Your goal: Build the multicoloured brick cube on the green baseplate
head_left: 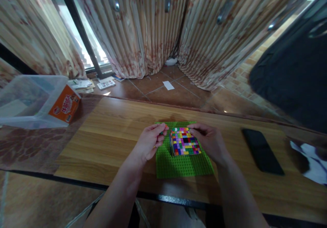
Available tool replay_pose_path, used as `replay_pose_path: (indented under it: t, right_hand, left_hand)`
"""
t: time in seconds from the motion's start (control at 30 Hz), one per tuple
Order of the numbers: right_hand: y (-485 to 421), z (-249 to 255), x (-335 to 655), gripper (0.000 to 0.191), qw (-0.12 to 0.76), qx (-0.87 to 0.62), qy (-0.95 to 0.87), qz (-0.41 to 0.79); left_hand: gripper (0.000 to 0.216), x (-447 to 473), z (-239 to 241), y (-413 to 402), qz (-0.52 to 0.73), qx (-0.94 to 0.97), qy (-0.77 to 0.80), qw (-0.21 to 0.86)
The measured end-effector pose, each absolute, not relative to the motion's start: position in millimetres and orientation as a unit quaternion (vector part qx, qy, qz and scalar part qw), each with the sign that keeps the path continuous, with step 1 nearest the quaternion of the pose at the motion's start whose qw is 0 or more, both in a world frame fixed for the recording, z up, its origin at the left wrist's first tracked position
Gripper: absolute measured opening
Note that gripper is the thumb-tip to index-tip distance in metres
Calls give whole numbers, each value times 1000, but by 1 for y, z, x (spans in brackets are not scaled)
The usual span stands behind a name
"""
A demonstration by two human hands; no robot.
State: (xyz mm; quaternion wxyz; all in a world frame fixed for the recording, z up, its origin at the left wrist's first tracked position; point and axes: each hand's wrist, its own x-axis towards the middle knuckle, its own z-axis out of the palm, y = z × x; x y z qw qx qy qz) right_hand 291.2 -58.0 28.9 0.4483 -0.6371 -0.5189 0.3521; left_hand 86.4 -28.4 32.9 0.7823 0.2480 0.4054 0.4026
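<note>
Pleated, faded floral curtains [153, 27] are hanging across the far side of the room, above a floor of brown tiles [158, 88]. A wooden desk [107, 136] with a smooth, pale grain is spanning the foreground. At its left end a translucent plastic box [28, 100] is sitting, rectangular and soft-cornered, with an orange printed label [64, 108] on its near face. A dark garment [293, 78] is filling the upper right. A flat black phone [262, 150] is lying on the desk to the right, well apart from the hands.

At the centre a square green baseplate [182, 165], studded all over, is lying flat on the desk. On its far half a multicoloured brick block [184, 141] is standing, a low cuboid of many small studded squares in red, yellow, blue, purple, white and black.

The left hand [149, 141] is resting just beside the block's left face, its fingers [161, 132] curling closed and pinching a small orange piece [166, 127] at the block's upper left corner. The right hand [211, 141] is lying against the block's right side, its fingers [195, 127] bending loosely over the far right top edge, touching it; whether they are gripping is not clear.
</note>
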Motion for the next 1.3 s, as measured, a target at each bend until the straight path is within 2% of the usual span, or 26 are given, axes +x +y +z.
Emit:
replay_pose_path:
  t: [0.3, 0.53, 0.73, 0.9, 1.3]
  right_hand:
    - [-56, 30, 292, 21, 430, -642, -529, 351]
    - [-58, 25, 295, 24, 455, -628, -516, 364]
    - [-66, 41, 281, 21, 503, -599, -576, 236]
    - [-75, 55, 253, 19, 474, -555, -647, 222]
    - [-77, 59, 241, 11, 431, -565, -661, 241]
  left_hand:
    - [24, 86, 35, -31, 400, 257, 392, 788]
    - [26, 86, 36, -31, 392, 275, 365, 799]
    - [30, 85, 39, -32, 381, 289, 342, 809]
    - [31, 86, 41, -35, 365, 304, 330, 816]
    - [33, 88, 41, -38, 341, 333, 312, 822]
